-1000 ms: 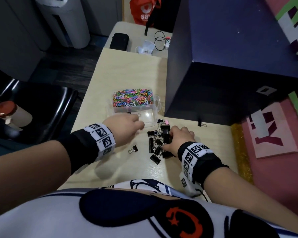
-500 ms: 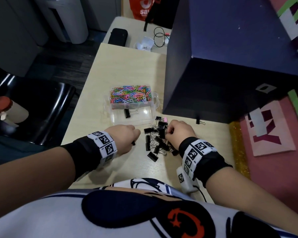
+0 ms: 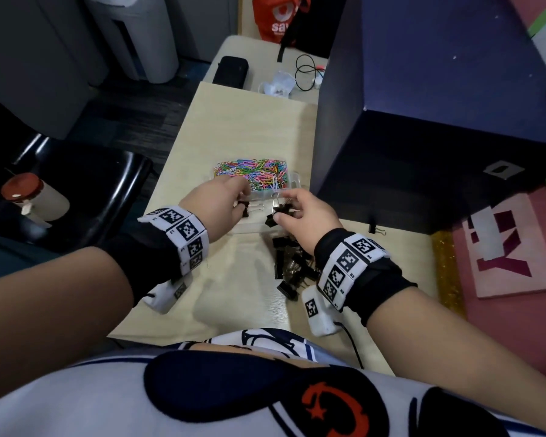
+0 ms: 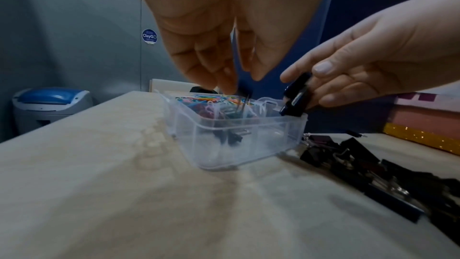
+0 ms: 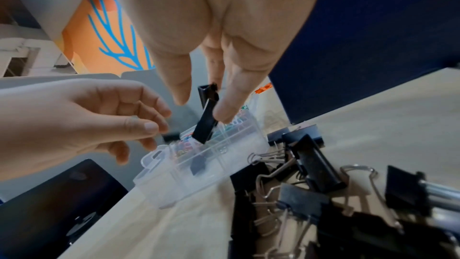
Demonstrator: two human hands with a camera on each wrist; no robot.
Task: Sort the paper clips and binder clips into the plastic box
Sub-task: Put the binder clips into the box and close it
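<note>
Left hand (image 3: 216, 201): fingertips hide its catch; fingers curled over the clear plastic box (image 4: 239, 137), seemingly pinching a small binder clip (image 3: 246, 209), grip unclear. Right hand (image 3: 308, 216): thumb and fingers pinch a black binder clip (image 5: 206, 117) above the box's near compartment. Loose binder clips (image 3: 289, 269) lie beneath its wrist.

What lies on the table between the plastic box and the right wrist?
A pile of black binder clips on the table, beside the plastic box; head view.

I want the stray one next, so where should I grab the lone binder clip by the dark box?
Probably pinch the lone binder clip by its black body, from above; its thin wire handles lie flat on the table, pointing right, and offer little to hold.
</note>
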